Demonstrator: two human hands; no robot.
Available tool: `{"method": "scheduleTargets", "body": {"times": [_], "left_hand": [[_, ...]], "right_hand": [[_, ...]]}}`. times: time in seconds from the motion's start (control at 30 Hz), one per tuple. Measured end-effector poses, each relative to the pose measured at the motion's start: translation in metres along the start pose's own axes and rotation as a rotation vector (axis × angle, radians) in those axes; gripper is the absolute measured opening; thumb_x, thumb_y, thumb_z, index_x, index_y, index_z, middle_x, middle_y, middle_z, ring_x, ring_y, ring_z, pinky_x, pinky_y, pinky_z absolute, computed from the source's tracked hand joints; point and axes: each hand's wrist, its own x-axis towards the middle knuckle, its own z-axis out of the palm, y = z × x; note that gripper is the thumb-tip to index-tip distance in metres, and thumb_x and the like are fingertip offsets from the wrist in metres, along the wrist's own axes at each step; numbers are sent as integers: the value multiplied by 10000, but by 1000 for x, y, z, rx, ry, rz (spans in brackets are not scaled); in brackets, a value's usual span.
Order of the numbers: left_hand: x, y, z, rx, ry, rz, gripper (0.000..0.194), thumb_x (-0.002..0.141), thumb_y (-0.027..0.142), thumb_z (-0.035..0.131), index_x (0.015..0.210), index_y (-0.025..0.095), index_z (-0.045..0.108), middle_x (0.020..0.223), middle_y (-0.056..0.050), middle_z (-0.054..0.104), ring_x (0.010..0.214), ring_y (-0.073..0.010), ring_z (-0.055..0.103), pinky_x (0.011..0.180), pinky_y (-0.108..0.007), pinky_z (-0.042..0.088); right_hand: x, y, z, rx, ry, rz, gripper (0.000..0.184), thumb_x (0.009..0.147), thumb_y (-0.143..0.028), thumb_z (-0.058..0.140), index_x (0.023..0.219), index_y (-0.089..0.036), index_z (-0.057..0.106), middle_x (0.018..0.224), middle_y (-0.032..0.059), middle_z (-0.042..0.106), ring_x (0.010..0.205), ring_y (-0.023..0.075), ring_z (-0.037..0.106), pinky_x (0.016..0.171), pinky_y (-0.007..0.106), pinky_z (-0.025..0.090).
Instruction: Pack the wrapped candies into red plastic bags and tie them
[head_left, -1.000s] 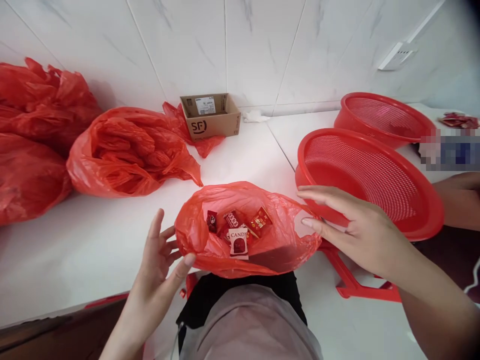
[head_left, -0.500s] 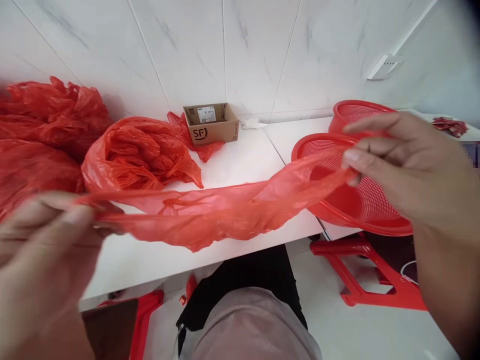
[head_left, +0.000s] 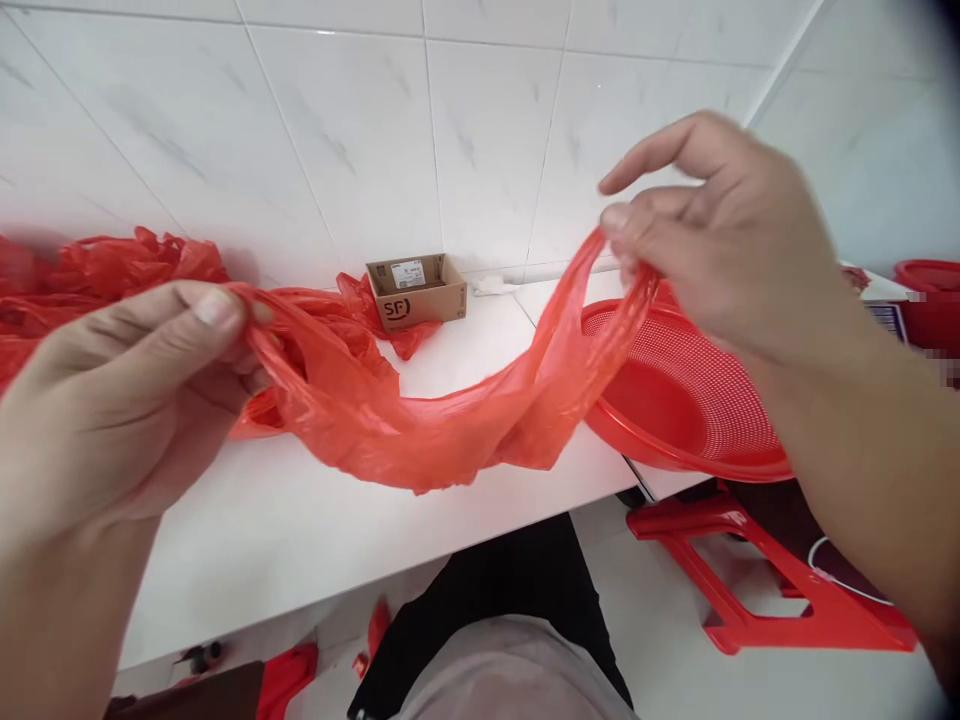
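A thin red plastic bag [head_left: 442,430] hangs in a slack curve between my two hands, above the white table [head_left: 315,545]. My left hand [head_left: 165,370] pinches one end of it between thumb and fingers, at the left. At the upper right, my right hand [head_left: 712,220] grips the other end, its forefinger stretched away from the pinch. Behind the left hand lies a heap of crumpled red plastic bags [head_left: 142,270], partly hidden by that hand. A red plastic basket [head_left: 690,400] with perforated sides stands under my right forearm, which covers part of it.
An open cardboard box [head_left: 420,295] stands by the tiled wall [head_left: 360,130], with a crumpled white tissue-like piece [head_left: 495,285] to its right. Below the table at right is a red plastic stool [head_left: 787,590]. Another red container [head_left: 930,300] shows at the far right.
Both hands have risen, the right one also moving left, so they are closer together. The bag, stretched nearly straight before, now sags in a deep curve. The view has shifted.
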Motion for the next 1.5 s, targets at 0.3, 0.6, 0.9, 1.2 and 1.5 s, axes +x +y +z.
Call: {"method": "scheduleTargets", "body": {"times": [0.3,0.6,0.9,1.2,1.5], "left_hand": [[18,6,14,-230,-91,-41,207,960,236,480,866,132,632,903,21,692,1259,-269,524,1082,-522,361],[22,-1,49,-195,-439,-260,378,849,378,669,1197,259,586,855,-46,677,854,-192,657,708,-291,567],[20,-16,75,117,-788,-399,266,815,444,660,791,181,625,583,66,380,512,-72,296,483,-199,322],[22,-31,55,-6,-689,-473,449,896,536,508,703,147,624,599,-16,565,557,-114,482,568,-237,425],[11,-20,55,344,-928,-211,126,808,211,606,866,209,718,818,-1,672,683,-126,568,660,-249,467]], "right_hand": [[17,-7,2,99,-60,19,122,900,-220,591,1022,-220,584,586,-64,514,535,100,517,553,238,419],[31,-12,27,315,-178,-81,123,870,-260,617,973,-212,571,670,-46,543,584,99,504,557,241,404],[28,-38,85,472,-363,-216,163,889,-234,581,1052,-221,583,986,16,640,903,137,624,788,293,503],[-13,-1,95,582,-313,-53,95,921,-233,548,1009,-207,521,804,-21,606,760,111,591,734,278,489],[-29,1,106,584,-178,-77,260,1001,-326,419,1238,-239,484,958,19,640,933,142,596,880,327,450]]}}
